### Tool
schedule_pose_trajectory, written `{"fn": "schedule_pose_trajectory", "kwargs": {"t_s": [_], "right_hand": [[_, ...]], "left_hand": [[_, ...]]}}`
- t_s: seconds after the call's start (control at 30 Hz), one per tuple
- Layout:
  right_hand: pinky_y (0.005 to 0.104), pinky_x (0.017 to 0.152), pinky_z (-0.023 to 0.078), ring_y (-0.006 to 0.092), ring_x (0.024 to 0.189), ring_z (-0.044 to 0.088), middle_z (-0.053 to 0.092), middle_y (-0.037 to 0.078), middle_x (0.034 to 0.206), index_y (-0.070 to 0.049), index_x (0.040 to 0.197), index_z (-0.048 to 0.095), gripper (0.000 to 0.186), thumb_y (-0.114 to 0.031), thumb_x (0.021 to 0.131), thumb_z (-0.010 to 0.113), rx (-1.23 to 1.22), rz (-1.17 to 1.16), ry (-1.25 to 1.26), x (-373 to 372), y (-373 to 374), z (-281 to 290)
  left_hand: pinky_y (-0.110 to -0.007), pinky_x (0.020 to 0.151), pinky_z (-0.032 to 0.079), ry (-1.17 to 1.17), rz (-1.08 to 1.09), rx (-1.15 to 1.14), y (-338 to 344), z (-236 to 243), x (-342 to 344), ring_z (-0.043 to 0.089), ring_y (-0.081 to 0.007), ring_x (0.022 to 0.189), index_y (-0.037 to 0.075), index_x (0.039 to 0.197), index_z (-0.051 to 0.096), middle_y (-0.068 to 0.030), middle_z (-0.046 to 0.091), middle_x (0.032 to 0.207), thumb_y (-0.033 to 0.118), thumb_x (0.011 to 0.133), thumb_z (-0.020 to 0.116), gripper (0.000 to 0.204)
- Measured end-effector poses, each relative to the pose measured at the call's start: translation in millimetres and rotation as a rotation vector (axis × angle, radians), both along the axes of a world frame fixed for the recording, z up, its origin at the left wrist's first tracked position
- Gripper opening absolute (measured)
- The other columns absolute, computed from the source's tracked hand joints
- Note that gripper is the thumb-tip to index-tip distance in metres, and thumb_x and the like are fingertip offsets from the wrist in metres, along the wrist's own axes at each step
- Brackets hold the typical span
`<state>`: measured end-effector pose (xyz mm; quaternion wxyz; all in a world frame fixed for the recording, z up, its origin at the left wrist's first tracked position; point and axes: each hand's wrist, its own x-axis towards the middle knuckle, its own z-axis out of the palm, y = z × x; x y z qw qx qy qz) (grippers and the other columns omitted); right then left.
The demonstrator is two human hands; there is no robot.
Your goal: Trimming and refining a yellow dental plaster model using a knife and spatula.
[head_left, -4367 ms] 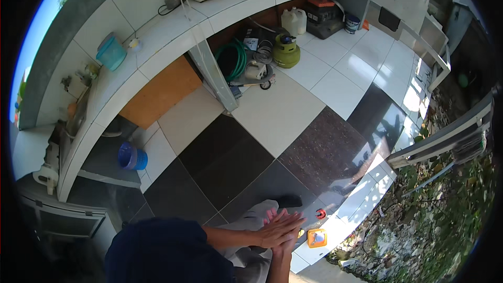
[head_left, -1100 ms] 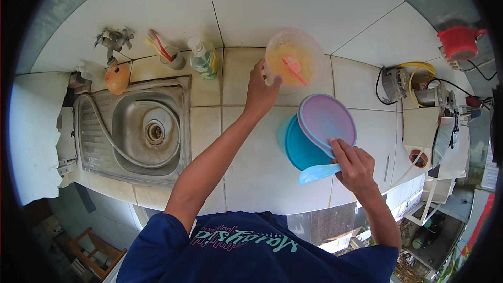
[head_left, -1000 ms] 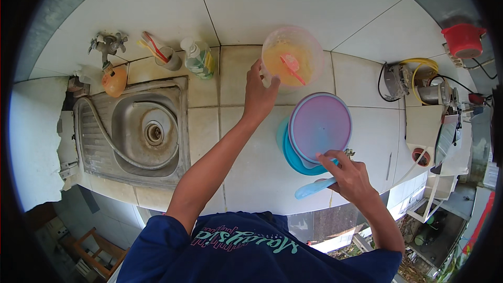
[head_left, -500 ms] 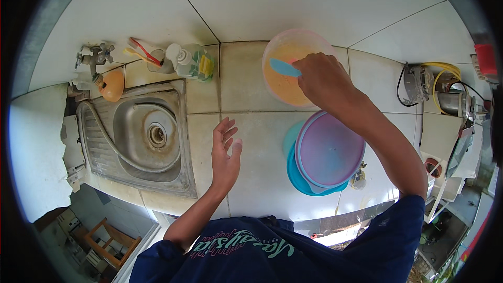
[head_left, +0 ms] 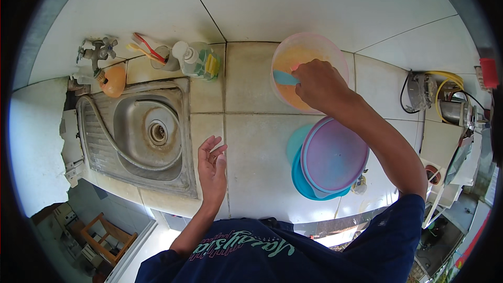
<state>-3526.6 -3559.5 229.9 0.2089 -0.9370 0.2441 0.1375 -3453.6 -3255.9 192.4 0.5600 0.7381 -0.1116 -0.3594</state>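
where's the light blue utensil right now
In the head view, the light blue utensil is right of centre, in the person's right grip at the mouth of the pale pink bowl, farther back than the purple lid.

The sink (head_left: 123, 118) was dull metal, the shirt (head_left: 335, 262) matt cloth, the counter (head_left: 257, 157) glossy tile. By its back edge stood a translucent plastic bowl (head_left: 314, 43); near its front, a smooth plastic tub (head_left: 299, 179) and lid (head_left: 336, 154).

Sink (head_left: 131, 131): left in my view, tap (head_left: 97, 55) behind it
Bottle (head_left: 197, 64): just right of the cup (head_left: 167, 61)
Bowl (head_left: 309, 42): I see it behind the tub (head_left: 299, 175)
Lid (head_left: 335, 154): on top of the tub
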Motion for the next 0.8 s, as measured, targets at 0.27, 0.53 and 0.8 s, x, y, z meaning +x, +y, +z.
{"fn": "schedule_pose_trajectory", "kwargs": {"t_s": [0.27,0.53,0.8], "right_hand": [[0.0397,0.064,0.053,0.0306,0.061,0.064,0.064,0.019,0.067,0.003,0.102,0.070,0.030,-0.007,0.076,0.060,0.179,-0.198,-0.086,-24,-2,38],[0.0371,0.068,0.051,0.0289,0.064,0.063,0.066,0.017,0.076,-0.003,0.109,0.071,0.033,-0.011,0.078,0.063,0.136,-0.198,-0.199,-49,41,104],[0.0386,0.058,0.051,0.0296,0.064,0.062,0.062,0.011,0.080,-0.007,0.117,0.066,0.040,-0.007,0.078,0.068,-0.134,0.087,-0.217,-41,146,140]], "left_hand": [[-0.036,0.105,0.039,-0.042,0.061,-0.111,-3,5,5,0.054,-0.0227,0.116,0.000,0.135,0.039,-0.0162,0.050,0.131,0.010,0.098,0.046,0.039],[-0.044,0.113,0.029,0.701,0.165,-0.775,-64,37,36,0.042,-0.0296,0.131,0.000,0.137,0.039,-0.0199,0.046,0.137,0.053,0.101,0.028,0.065],[-0.044,0.115,0.025,1.024,0.014,-1.026,-76,69,37,0.032,-0.0332,0.139,0.000,0.143,0.031,-0.0226,0.035,0.147,0.064,0.097,0.018,0.081]]}}
